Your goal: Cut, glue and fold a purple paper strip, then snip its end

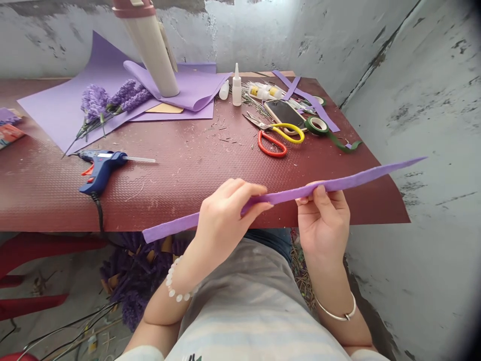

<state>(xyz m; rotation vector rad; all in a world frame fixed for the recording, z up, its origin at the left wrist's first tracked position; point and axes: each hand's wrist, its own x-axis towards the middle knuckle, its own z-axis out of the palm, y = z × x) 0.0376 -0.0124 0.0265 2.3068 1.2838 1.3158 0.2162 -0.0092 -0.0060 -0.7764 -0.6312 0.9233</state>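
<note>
A long, narrow strip of purple paper (pixel 358 179) stretches between my hands, just above the front edge of the table. My left hand (pixel 229 215) pinches it near its middle with thumb and fingers, and the strip's left end sticks out beyond the wrist side. Farther right, my right hand (pixel 323 215) grips the same strip, thumb in front and fingers behind. From there the tapering right end points up and to the right. Scissors (pixel 276 139) with one red and one yellow handle lie on the table beyond my hands.
A blue glue gun (pixel 103 168) lies left, its cord over the table edge. Behind are purple flowers (pixel 93 103), purple sheets (pixel 48 103), a tall flask (pixel 156 55) and a small white bottle (pixel 236 90). A phone (pixel 284 114), green tape (pixel 316 126) and thin wires lie right.
</note>
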